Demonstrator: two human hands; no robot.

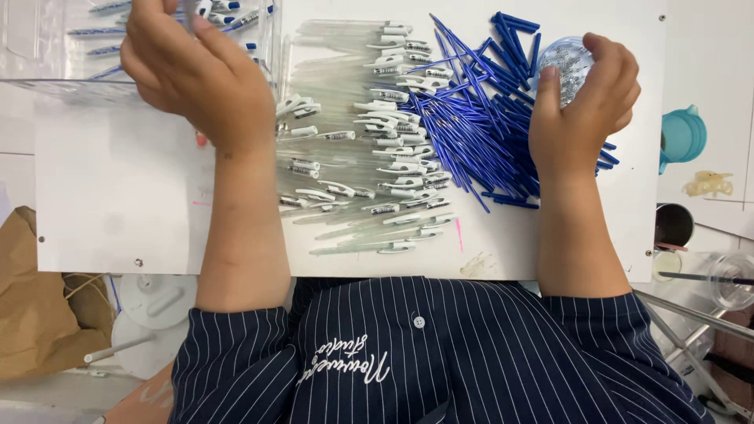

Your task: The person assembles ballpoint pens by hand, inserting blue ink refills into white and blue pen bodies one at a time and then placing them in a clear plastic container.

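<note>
My left hand (196, 74) is raised at the upper left of the white board (118, 196), fingers curled over the edge of a clear plastic box (47, 55) that holds assembled pens; a pen tip shows by its fingertips. My right hand (581, 106) cups a small clear round container (567, 67) at the upper right. Between the hands lie a heap of clear pen barrels with white clips (377, 133) and a heap of blue refills (479, 118).
A teal cup (682, 135) and a pale hair claw (708, 184) sit on the right. Brown paper (35, 306) and white round lids (149, 306) lie below the board's left edge. Clear containers and metal rods (707, 314) stand at the lower right.
</note>
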